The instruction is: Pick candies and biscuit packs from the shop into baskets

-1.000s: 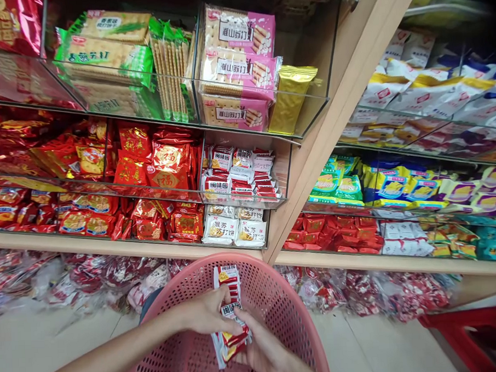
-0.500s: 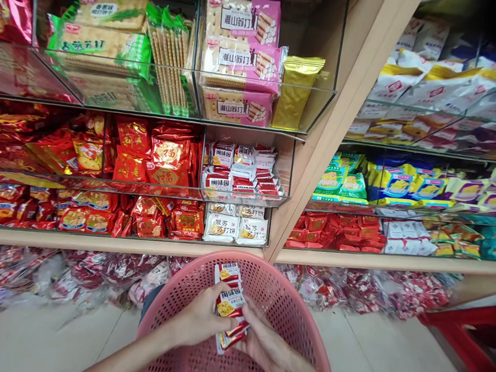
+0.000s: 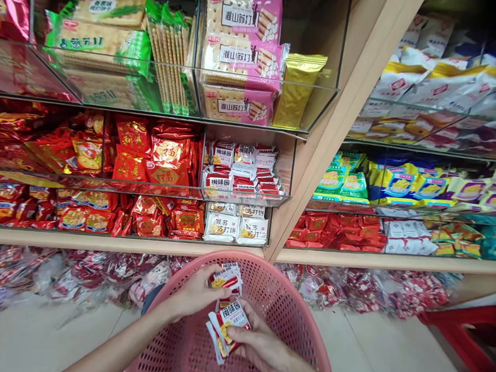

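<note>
left hand (image 3: 203,291): shifting up from the middle of the joined stack, now pinching the upper red-and-white snack packets (image 3: 227,278) | right hand (image 3: 261,341): now holding the lower red-and-white snack packets (image 3: 233,322) fanned, its thumb pressing across the front one | stack: separating into two bunches

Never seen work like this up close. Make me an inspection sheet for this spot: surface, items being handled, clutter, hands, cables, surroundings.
Surface: pink perforated basket on a tiled floor
Job's things: small red-and-white packets, held over the basket
Clutter: clear bags of packets on the floor below the shelves
Grippers: left hand and right hand, bare, each gripping packets
Cables: nothing seen
Surroundings: wooden shelves with clear-fronted compartments of snacks; red plastic object at right, partly out of view
</note>
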Available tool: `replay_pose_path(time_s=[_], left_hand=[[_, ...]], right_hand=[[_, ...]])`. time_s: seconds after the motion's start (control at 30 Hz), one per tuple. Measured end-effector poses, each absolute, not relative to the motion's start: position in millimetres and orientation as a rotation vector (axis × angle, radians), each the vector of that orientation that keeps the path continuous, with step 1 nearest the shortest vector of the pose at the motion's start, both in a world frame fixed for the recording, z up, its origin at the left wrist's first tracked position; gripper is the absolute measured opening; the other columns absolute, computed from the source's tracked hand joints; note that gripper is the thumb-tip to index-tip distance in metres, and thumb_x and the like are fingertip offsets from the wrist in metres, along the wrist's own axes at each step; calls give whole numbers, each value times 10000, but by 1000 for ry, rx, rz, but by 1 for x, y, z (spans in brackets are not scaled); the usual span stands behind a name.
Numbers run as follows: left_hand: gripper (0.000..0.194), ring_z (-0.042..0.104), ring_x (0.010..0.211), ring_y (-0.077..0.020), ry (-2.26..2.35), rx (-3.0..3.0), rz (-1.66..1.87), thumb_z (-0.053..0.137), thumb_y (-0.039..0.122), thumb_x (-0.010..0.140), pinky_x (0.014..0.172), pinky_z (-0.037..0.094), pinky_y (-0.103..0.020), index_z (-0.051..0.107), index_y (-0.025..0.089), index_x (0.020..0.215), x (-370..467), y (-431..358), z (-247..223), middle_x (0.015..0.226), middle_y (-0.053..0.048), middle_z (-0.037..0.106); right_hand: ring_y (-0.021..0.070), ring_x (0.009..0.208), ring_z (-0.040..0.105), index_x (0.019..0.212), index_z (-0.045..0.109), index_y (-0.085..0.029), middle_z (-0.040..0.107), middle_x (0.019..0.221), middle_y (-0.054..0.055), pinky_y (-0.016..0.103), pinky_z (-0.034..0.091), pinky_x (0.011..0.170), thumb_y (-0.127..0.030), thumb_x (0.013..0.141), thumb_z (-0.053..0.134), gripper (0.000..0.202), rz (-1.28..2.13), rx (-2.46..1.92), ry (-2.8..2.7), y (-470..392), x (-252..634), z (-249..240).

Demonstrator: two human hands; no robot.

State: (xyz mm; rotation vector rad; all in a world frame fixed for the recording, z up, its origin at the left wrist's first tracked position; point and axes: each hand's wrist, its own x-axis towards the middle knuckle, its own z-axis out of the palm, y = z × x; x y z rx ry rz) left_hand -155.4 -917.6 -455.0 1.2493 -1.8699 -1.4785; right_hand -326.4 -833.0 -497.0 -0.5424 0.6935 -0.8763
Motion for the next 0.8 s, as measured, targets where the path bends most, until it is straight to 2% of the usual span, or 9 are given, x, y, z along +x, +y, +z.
replay_pose_path(time_s=[0.1,0.2,0.33,0.5,0.8], left_hand=[[425,525,1011,-207,-2109,1341,-971,618,413,725,913,399,-329,561,208,1094,-154,-941,-472,1047,-43,556],[456,501,1026,-199,-2289,1305,-685,583,405,772,917,388,-321,515,213,1180,-156,-955,-491,1059,-48,534],[488,452,1077,-246,-2337,1283,-588,570,393,797,922,361,-382,469,175,1221,-162,-956,-502,1168,-90,521],[357,406,1118,-255,-2390,1192,-458,542,381,828,953,295,-420,526,225,1149,-163,-954,-500,1134,-53,567],[389,449,1100,-212,-2444,1060,-460,518,375,848,950,340,-376,492,255,1217,-163,-964,-509,1176,-39,569]], right_hand=[[164,896,625,1147,473,-246,664,998,26,332,468,802,-201,653,752,569,-868,-537,697,-834,-327,-500],[166,905,622,1139,479,-240,661,1012,28,340,468,803,-185,636,763,580,-871,-526,699,-833,-327,-503],[171,869,629,1118,472,-233,669,971,26,342,476,761,-173,637,761,565,-891,-526,705,-835,-328,-505],[182,835,645,1090,450,-218,679,952,30,324,473,717,-193,645,760,543,-897,-527,752,-838,-330,-503],[181,820,654,1087,432,-215,682,962,32,305,468,687,-215,654,757,541,-891,-539,780,-839,-329,-501]])
